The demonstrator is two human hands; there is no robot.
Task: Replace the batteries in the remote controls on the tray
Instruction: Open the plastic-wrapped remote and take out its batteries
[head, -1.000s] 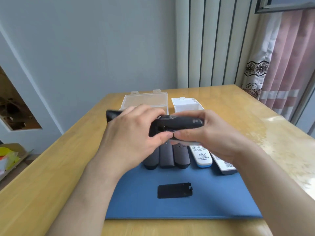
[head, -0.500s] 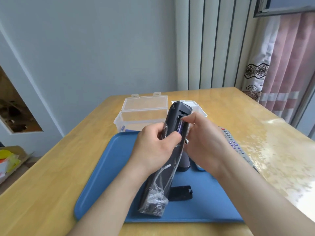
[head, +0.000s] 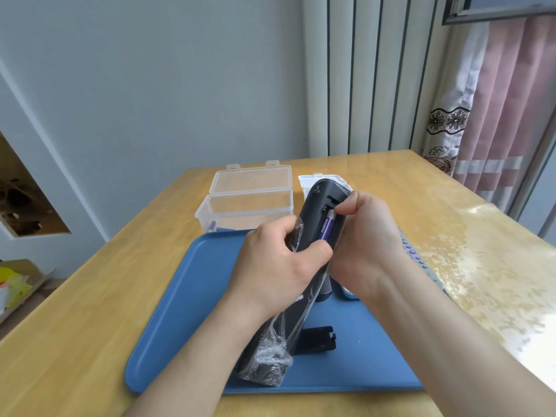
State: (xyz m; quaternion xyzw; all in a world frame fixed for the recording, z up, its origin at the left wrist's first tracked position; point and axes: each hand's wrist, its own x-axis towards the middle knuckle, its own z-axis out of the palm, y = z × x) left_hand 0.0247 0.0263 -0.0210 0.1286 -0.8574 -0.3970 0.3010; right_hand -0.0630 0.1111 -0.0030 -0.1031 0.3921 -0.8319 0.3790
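Black remote [head: 311, 218] now stands upright, battery [head: 326, 229] exposed

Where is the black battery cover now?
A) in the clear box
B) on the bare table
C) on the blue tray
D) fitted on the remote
C: the flat black battery cover lies on the blue plastic tray, while the left hand grips the black plastic-wrapped remote control and the right hand pinches its purple battery.

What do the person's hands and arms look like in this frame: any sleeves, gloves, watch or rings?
Both are bare. The left hand and right hand wear no gloves, and no rings show on the visible fingers. The left forearm and right forearm are uncovered down to the frame edge: no sleeve, watch or wristband in view.
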